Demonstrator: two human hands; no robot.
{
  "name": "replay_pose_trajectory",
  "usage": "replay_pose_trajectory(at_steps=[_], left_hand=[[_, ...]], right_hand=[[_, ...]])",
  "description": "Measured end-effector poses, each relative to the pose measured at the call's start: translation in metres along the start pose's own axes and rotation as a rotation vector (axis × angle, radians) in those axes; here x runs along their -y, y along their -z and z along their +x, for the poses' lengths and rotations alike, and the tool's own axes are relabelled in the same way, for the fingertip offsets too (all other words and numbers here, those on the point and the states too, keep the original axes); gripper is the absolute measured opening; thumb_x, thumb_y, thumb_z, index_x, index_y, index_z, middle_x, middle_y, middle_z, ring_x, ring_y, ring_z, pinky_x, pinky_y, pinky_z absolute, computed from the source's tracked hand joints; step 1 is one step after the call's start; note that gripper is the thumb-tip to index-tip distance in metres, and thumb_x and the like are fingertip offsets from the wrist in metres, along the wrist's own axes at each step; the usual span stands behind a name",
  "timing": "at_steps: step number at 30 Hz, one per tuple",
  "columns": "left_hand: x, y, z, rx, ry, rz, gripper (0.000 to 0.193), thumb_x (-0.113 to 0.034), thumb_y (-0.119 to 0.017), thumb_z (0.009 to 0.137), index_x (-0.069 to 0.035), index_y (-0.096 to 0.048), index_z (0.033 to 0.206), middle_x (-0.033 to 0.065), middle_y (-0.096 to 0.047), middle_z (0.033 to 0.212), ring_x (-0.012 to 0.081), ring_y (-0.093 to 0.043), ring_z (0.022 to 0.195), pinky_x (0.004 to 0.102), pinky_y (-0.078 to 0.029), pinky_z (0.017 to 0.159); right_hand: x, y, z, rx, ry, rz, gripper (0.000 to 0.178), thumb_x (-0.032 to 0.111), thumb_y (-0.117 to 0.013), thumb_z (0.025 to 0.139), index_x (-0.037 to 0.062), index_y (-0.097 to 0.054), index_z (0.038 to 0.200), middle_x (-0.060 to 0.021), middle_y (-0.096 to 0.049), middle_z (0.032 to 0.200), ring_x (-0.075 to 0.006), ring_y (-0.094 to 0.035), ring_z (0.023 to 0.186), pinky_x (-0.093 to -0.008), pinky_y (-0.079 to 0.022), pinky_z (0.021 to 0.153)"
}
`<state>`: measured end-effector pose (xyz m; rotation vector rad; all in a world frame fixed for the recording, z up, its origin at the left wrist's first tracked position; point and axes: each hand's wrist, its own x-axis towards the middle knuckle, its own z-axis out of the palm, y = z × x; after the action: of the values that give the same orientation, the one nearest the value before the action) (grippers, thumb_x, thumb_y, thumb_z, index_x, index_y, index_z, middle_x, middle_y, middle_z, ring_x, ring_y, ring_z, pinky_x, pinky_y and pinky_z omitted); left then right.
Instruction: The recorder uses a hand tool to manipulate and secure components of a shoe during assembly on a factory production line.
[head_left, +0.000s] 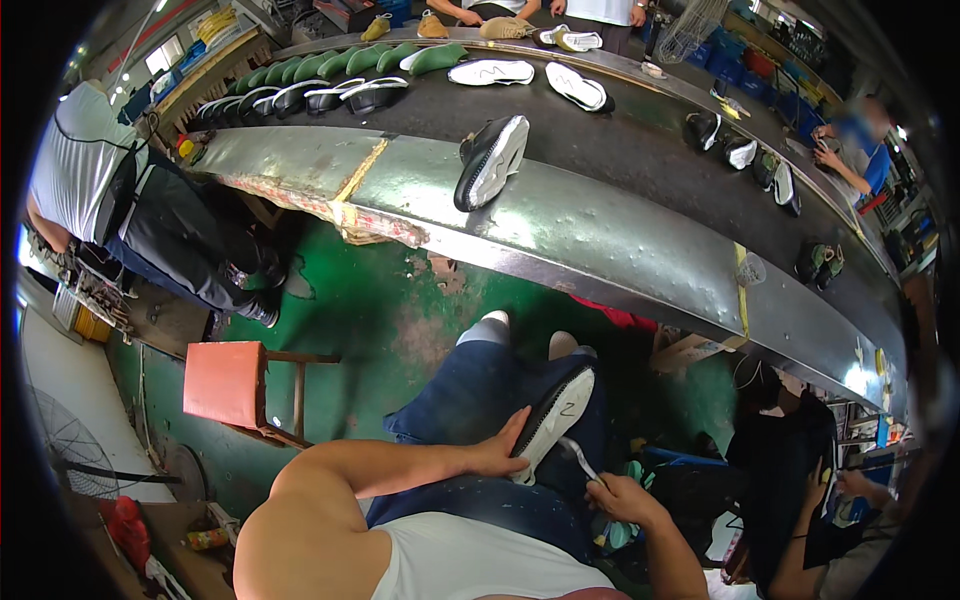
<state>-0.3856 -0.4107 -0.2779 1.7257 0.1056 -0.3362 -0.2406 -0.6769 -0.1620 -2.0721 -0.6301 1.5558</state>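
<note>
Across my lap lies a dark shoe (pixel 555 423), its pale sole turned up and hand-marked, black stitching round the edge. My left hand (pixel 497 447) grips it by the near left side, fingers on the upper and thumb by the sole. In my right hand (pixel 622 499) is a slim tool with a pale curved end (pixel 577 456), its tip close to the near end of the sole; I cannot make out its exact kind. Ahead of me another black shoe with a white sole (pixel 494 163) leans on its side at the metal bench edge (pixel 400 185).
A dark conveyor belt (pixel 640 150) carries green shoe parts (pixel 350 62), black shoes (pixel 375 95) and white soles (pixel 490 73). To my left stand a red-topped stool (pixel 225 383) and a person (pixel 110 190). Another person's hand (pixel 855 487) shows at the lower right.
</note>
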Motion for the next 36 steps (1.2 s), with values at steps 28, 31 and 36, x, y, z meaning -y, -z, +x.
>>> replay_pose_trajectory(at_steps=[28, 31, 36], left_hand=[[-0.345, 0.241, 0.231, -0.314, -0.595, 1.255, 0.066, -0.037, -0.066, 0.089, 0.003, -0.043, 0.137, 0.0261, -0.062, 0.115, 0.0422, -0.061, 0.107, 0.0487, -0.047, 0.095], [-0.354, 0.27, 0.305, -0.37, -0.523, 1.8, 0.063, -0.036, -0.067, 0.09, -0.004, -0.045, 0.139, 0.0167, -0.058, 0.12, 0.0326, -0.054, 0.119, 0.0513, -0.037, 0.106], [-0.27, 0.329, 0.406, -0.438, -0.548, 2.019, 0.066, -0.045, -0.055, 0.097, -0.006, -0.043, 0.148, 0.0161, -0.048, 0.146, 0.0319, -0.038, 0.14, 0.0494, -0.023, 0.118]], right_hand=[[-0.071, -0.03, 0.083, -0.218, 0.329, 0.939, 0.053, 0.043, -0.042, 0.107, -0.0069, -0.056, 0.114, -0.017, -0.069, 0.096, -0.022, -0.068, 0.076, -0.0321, -0.054, 0.066], [-0.072, -0.023, 0.085, -0.199, 0.251, 0.886, 0.055, 0.045, -0.04, 0.107, -0.0068, -0.056, 0.115, -0.0171, -0.071, 0.094, -0.0201, -0.067, 0.068, -0.0274, -0.05, 0.053], [-0.073, -0.023, 0.084, -0.24, 0.25, 0.938, 0.057, 0.046, -0.038, 0.107, -0.0078, -0.056, 0.115, -0.0171, -0.072, 0.093, -0.0192, -0.068, 0.066, -0.0235, -0.044, 0.044]])
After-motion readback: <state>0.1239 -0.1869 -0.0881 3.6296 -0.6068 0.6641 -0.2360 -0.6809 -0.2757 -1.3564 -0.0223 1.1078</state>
